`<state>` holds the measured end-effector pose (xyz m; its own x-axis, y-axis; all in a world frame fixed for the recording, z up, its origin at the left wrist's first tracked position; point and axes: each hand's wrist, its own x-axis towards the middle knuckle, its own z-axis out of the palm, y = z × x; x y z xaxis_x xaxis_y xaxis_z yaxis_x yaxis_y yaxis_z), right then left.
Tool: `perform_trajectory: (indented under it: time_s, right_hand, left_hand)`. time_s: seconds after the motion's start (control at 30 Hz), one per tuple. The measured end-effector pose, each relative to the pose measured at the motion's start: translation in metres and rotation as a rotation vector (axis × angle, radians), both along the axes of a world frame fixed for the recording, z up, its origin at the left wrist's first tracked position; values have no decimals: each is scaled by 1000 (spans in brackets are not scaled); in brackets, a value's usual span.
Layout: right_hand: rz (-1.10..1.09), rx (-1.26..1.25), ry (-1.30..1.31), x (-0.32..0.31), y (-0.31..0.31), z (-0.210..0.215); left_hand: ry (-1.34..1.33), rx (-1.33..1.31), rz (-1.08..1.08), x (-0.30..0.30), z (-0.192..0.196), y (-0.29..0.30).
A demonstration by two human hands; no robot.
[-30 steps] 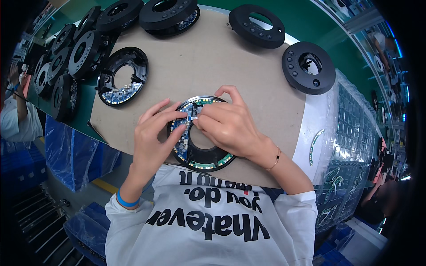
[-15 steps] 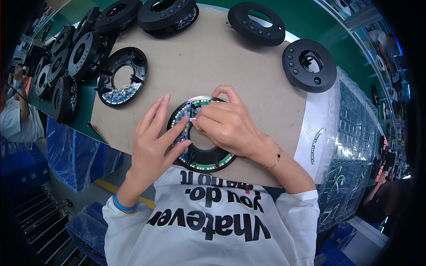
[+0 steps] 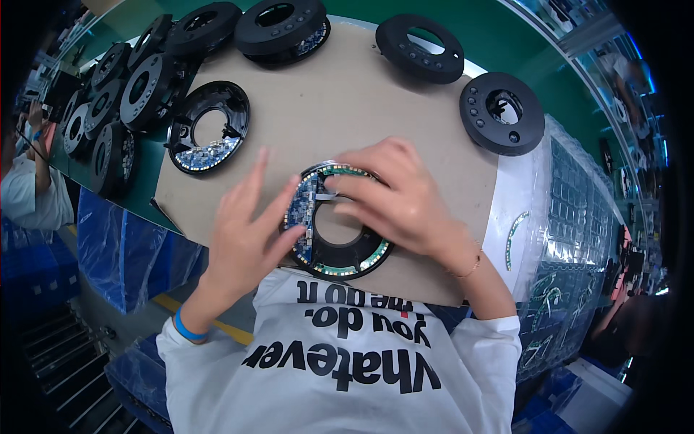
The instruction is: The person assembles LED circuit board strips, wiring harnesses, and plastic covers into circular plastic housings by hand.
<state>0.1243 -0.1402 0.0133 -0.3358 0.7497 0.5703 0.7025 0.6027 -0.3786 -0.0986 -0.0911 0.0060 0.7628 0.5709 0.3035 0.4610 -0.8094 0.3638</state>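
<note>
Under our right hand sits the black ring we are working on, near the middle of the brown board on the worktop. The grip of this hand is narrow: the fingertips are bunched close and press on a small grey strip at about 11 o'clock on the ring. We cannot tell if they pinch the strip or only push it down.

Our left hand is wide, with the fingers spread. Its fingertips rest on the ring's rim at about 9 o'clock, on the blue circuit part.

To do this step well, we think the left hand should hold the ring flat so it does not spin or slide. The right fingers should push softly and straight, because the little parts look easy to bend. We should keep our fingers off the row of tiny light dots along the rim at 6 o'clock.

Going outward, an open ring like ours lies at 10 o'clock on the board, well apart. Two closed black rings lie farther off, one at 1 o'clock and one at 2 o'clock. A stack of rings leans at the left edge. Clear trays of parts sit at 3 o'clock.
</note>
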Motion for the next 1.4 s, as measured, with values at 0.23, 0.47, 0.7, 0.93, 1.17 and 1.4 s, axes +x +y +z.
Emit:
perform_trajectory:
  time_s: [0.23,0.47,0.7,0.93,1.17,1.4]
  right_hand:
    - [1,-293,22,24,14,3]
    - [-241,68,-35,74,43,68]
    - [-772,248,-154,203,103,55]
    - [-1057,30,-255,284,121,-3]
    - [-976,-265,-157,286,88,8]
    - [-844,-700,-143,207,10,64]
  left_hand:
    - [-234,-120,120,-4,-15,-6]
    - [-361,-168,294,3,-31,-22]
    - [-375,-207,407,6,-33,-24]
    - [-375,-198,437,7,-43,-20]
    - [-312,-200,342,7,-37,-13]
    - [-495,-705,427,-13,-23,-12]
